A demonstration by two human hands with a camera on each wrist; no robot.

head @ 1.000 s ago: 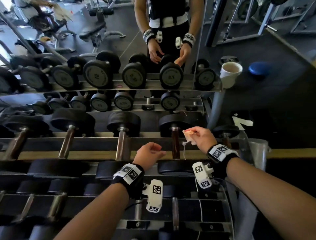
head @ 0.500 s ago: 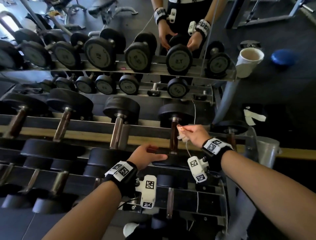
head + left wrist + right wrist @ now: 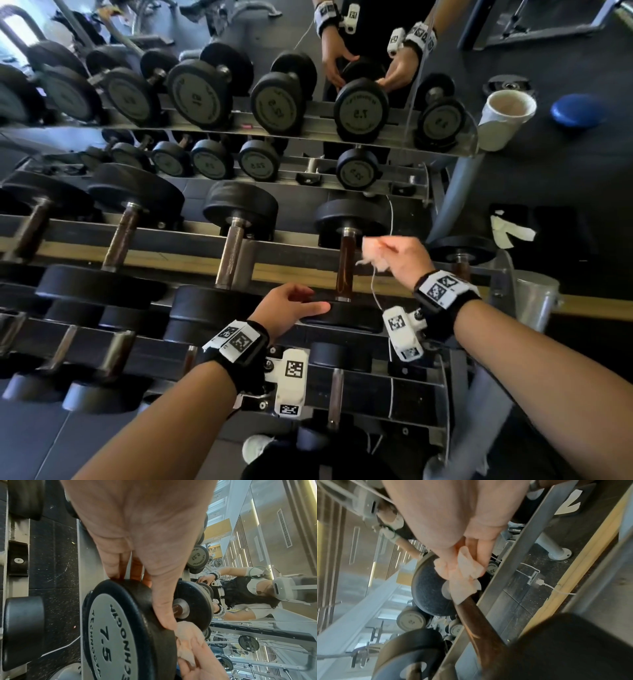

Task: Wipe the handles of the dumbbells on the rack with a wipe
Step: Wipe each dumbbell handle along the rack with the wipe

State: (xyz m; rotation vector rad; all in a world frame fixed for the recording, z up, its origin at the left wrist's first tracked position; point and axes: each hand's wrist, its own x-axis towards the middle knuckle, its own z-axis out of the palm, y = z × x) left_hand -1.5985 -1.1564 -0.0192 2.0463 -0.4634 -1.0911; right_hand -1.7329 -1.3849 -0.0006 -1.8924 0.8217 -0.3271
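The step in hand is wiping one dumbbell (image 3: 346, 260) near the right end of the rack (image 3: 191, 263). The right hand (image 3: 397, 257) pinches the crumpled wipe (image 3: 464, 574) between thumb and fingers and holds it at the far end of the brown handle (image 3: 344, 267), just under the far head; in the right wrist view the wipe touches the handle there. The left hand (image 3: 287, 308) lies on the near head (image 3: 120, 635), thumb and fingers spread over its rim, steadying it. Next, I judge, the wipe must be closed round the handle and drawn along it toward the near head, while the left hand keeps the dumbbell from rolling.
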